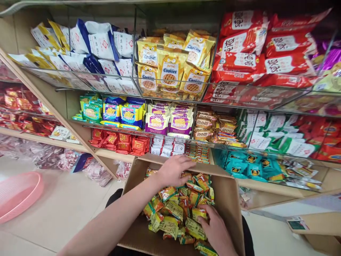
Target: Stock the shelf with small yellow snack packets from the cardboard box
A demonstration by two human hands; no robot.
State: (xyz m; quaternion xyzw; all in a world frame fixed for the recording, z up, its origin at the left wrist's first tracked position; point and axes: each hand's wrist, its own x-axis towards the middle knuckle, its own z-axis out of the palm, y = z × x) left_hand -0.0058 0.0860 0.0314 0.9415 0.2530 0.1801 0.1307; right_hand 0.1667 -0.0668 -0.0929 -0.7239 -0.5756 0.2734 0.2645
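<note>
An open cardboard box [229, 199] sits in front of me, with many small yellow, orange and green snack packets [173, 208] lying loose in it. My left hand [174, 170] reaches across the box to its far side. It is palm down above the packets, with its fingers stretched to the right and no packet seen in them. Low at the box's right side, my right hand [217, 227] has its thumb and forefinger at the end of a yellow snack packet [199, 214]. Its other fingers are mostly hidden.
Shelves with clear dividers rise behind the box, holding yellow cookie packs [170, 69], red packs [239, 62] and teal packs [252, 165]. Small orange packets [198, 153] fill a low compartment just beyond the box. A pink basket [34, 192] stands on the floor at left.
</note>
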